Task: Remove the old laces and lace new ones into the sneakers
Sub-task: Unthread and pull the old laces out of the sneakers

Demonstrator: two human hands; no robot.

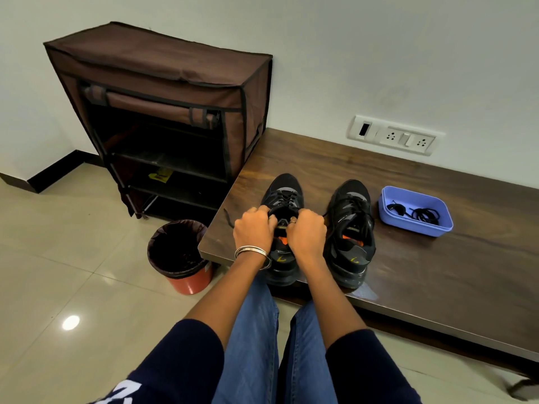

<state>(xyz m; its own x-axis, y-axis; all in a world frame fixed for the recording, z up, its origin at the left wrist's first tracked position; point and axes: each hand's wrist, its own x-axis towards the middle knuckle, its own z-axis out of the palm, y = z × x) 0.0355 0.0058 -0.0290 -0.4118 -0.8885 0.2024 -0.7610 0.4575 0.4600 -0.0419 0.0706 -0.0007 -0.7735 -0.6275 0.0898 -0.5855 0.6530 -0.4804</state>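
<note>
At the centre of the frame, 2 black sneakers stand side by side on a dark wooden bench [437, 258], toes toward the wall. The left hand [253, 228] and right hand [306, 233] curl their fingers round the laces at the tongue of the left sneaker [281, 193]. The right sneaker [350, 217] stands untouched just beside it. Right of it, a blue tray [388, 199] holds coiled black laces [424, 214].

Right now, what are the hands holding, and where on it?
Both the left hand and right hand grip the left sneaker at the top of its tongue and lacing; which lace strand, cannot tell.
</note>
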